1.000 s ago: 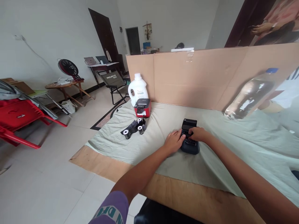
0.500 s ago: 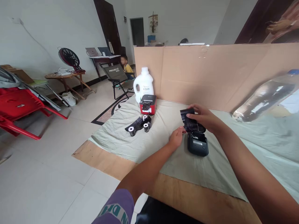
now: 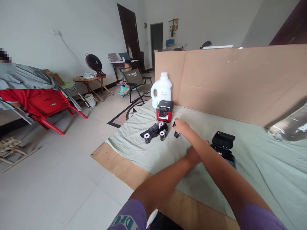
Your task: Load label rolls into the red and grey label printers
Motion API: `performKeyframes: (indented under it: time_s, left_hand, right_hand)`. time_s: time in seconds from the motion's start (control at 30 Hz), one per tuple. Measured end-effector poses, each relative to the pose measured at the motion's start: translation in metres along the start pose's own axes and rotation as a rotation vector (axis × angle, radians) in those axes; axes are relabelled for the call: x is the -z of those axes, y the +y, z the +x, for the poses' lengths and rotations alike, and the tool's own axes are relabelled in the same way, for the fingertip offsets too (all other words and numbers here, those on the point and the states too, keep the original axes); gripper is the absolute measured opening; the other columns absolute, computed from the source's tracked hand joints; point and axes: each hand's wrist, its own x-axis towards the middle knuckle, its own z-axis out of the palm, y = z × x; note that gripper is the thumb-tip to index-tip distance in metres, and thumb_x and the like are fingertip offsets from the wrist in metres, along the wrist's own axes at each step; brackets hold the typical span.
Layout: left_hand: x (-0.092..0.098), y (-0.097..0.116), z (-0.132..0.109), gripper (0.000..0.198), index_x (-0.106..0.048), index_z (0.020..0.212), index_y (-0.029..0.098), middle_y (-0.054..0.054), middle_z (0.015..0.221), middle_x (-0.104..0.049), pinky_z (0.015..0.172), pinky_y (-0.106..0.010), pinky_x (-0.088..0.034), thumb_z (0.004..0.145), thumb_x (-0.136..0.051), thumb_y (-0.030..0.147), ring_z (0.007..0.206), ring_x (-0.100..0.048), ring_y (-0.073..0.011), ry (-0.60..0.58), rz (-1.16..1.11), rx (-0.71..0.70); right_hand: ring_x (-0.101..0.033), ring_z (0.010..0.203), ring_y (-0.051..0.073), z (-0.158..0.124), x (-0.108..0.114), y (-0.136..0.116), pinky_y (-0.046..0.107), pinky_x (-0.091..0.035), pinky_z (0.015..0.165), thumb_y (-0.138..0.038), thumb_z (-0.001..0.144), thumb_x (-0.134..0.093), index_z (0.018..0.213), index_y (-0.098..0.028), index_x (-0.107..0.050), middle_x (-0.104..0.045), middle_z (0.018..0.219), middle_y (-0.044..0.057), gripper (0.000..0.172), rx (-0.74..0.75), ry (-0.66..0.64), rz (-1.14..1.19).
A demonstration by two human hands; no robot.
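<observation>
My right hand (image 3: 182, 127) reaches far left across the pale green cloth (image 3: 134, 147) and is closed on a small black roll (image 3: 176, 134), low over the cloth. Just left of it lie several black ribbon rolls with white cores (image 3: 155, 131). Behind them stand a red and black label printer (image 3: 165, 110) and a white jug (image 3: 161, 89). A dark label printer (image 3: 223, 143) sits to the right with its lid up. My left hand (image 3: 193, 155) rests on the cloth beside that printer. My right forearm crosses over it and hides its fingers.
A cardboard wall (image 3: 227, 80) stands along the back of the table. A clear plastic bottle (image 3: 291, 125) lies at the right edge. The table's bare wooden front edge (image 3: 124, 166) drops to tiled floor. Further left are a folding chair (image 3: 134, 80), a red chair (image 3: 50, 105) and a seated person.
My right hand has carried the black roll from above the dark printer leftward and down beside the other rolls. My left hand has stayed near the printer. The view has swung left.
</observation>
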Motion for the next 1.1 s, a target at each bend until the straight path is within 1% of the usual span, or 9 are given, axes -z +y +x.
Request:
performKeyframes:
  time_s: [0.13,0.27,0.33,0.43,0.53,0.67,0.77,0.97,1.1]
  left_hand:
    - [-0.002,0.002,0.001,0.048,-0.056,0.135,0.015,-0.015,0.130,-0.065,0.105,-0.043,-0.047,0.103,-0.036,0.046,0.121,-0.060,-0.0256,0.001,-0.031,0.067]
    - [-0.002,-0.001,0.004,0.047,-0.054,0.136,0.019,-0.011,0.130,-0.065,0.106,-0.041,-0.048,0.104,-0.034,0.046,0.119,-0.060,-0.0216,-0.017,0.007,0.078]
    - [-0.002,-0.005,0.006,0.046,-0.053,0.137,0.020,-0.010,0.129,-0.065,0.106,-0.040,-0.048,0.104,-0.033,0.045,0.119,-0.061,-0.0208,-0.024,0.088,0.058]
    - [-0.001,-0.006,0.009,0.045,-0.055,0.137,0.019,-0.010,0.134,-0.064,0.112,-0.040,-0.044,0.103,-0.035,0.041,0.125,-0.059,-0.0213,-0.044,0.280,-0.029]
    - [0.000,-0.003,0.010,0.045,-0.058,0.135,0.017,-0.010,0.136,-0.062,0.115,-0.038,-0.041,0.101,-0.037,0.040,0.128,-0.057,-0.0221,-0.070,0.397,-0.086]
    - [0.000,0.006,0.005,0.045,-0.059,0.133,0.017,-0.010,0.134,-0.064,0.115,-0.039,-0.041,0.101,-0.038,0.040,0.127,-0.058,-0.0226,-0.079,0.487,-0.136]
    - [0.000,0.017,-0.004,0.043,-0.059,0.133,0.017,-0.010,0.133,-0.064,0.113,-0.038,-0.043,0.102,-0.037,0.039,0.124,-0.059,-0.0220,-0.066,0.568,-0.197]
    - [0.003,0.029,-0.017,0.038,-0.061,0.130,0.026,-0.005,0.130,-0.063,0.109,-0.038,-0.045,0.100,-0.042,0.037,0.120,-0.059,-0.0214,-0.068,0.664,-0.324]
    - [0.005,0.027,-0.016,0.038,-0.062,0.129,0.025,-0.007,0.126,-0.064,0.109,-0.036,-0.045,0.101,-0.040,0.037,0.119,-0.058,-0.0218,-0.031,0.531,-0.358]
  right_hand:
    - [-0.068,0.106,0.032,0.013,-0.020,-0.006,0.037,-0.051,0.077,-0.022,0.089,-0.056,0.132,-0.013,-0.052,-0.067,0.119,0.022,0.044,-0.037,-0.038,-0.031]
    - [-0.067,0.106,0.033,0.013,-0.024,-0.005,0.039,-0.051,0.079,-0.029,0.093,-0.053,0.133,-0.014,-0.054,-0.065,0.119,0.021,0.043,-0.041,-0.005,-0.052]
    - [-0.066,0.107,0.033,0.010,-0.024,-0.004,0.040,-0.050,0.081,-0.039,0.096,-0.048,0.134,-0.017,-0.055,-0.063,0.122,0.020,0.045,-0.038,0.040,-0.064]
    - [-0.063,0.110,0.035,0.003,-0.022,-0.002,0.042,-0.049,0.083,-0.054,0.097,-0.041,0.143,-0.020,-0.051,-0.058,0.127,0.020,0.058,-0.052,0.140,-0.074]
    - [-0.061,0.107,0.034,-0.004,-0.021,0.000,0.041,-0.048,0.082,-0.056,0.097,-0.040,0.147,-0.023,-0.051,-0.057,0.121,0.019,0.061,-0.030,0.306,-0.052]
    - [-0.059,0.097,0.027,-0.016,-0.023,-0.004,0.037,-0.045,0.082,-0.042,0.099,-0.042,0.133,-0.023,-0.064,-0.058,0.107,0.013,0.045,0.153,0.523,0.012]
    - [-0.057,0.092,0.024,-0.027,-0.030,-0.016,0.035,-0.044,0.083,-0.035,0.098,-0.044,0.116,-0.022,-0.073,-0.059,0.102,0.011,0.037,0.317,0.589,0.068]
    - [-0.053,0.099,0.025,-0.044,-0.043,-0.045,0.037,-0.040,0.090,-0.024,0.095,-0.048,0.110,-0.022,-0.075,-0.062,0.104,0.010,0.031,0.612,0.487,0.098]
    - [-0.047,0.112,0.028,-0.047,-0.043,-0.064,0.041,-0.035,0.095,-0.020,0.093,-0.050,0.120,-0.024,-0.072,-0.067,0.120,0.010,0.035,0.738,0.359,0.105]
